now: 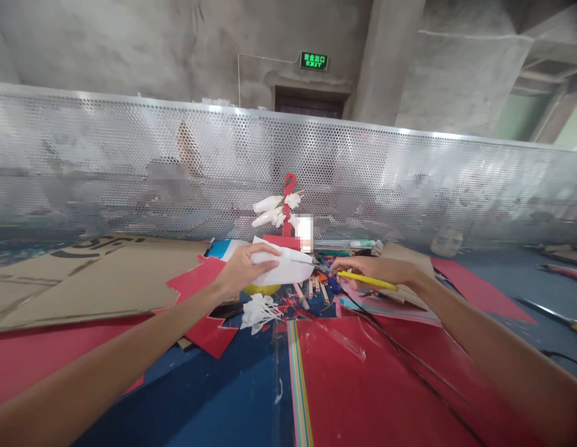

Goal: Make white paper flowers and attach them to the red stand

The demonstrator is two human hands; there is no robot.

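Observation:
My left hand [242, 267] is closed on a folded white paper sheet [283, 267], held above the blue table. My right hand [372, 270] grips yellow-handled scissors [363, 279], whose blades reach left to the paper's right edge. Below the paper lie white paper flower cut-outs [258, 310] and a yellow object [263, 289]. Behind stands a red stand [287, 211] with white paper flowers on it.
Brown cardboard sheets [97, 273] lie at the left, red paper sheets [363, 372] in front and right, with a stack of coloured paper strips [298, 379]. Pens and scraps clutter the middle. A perforated metal screen [130, 167] borders the far side. A black cable [409, 360] crosses the red paper.

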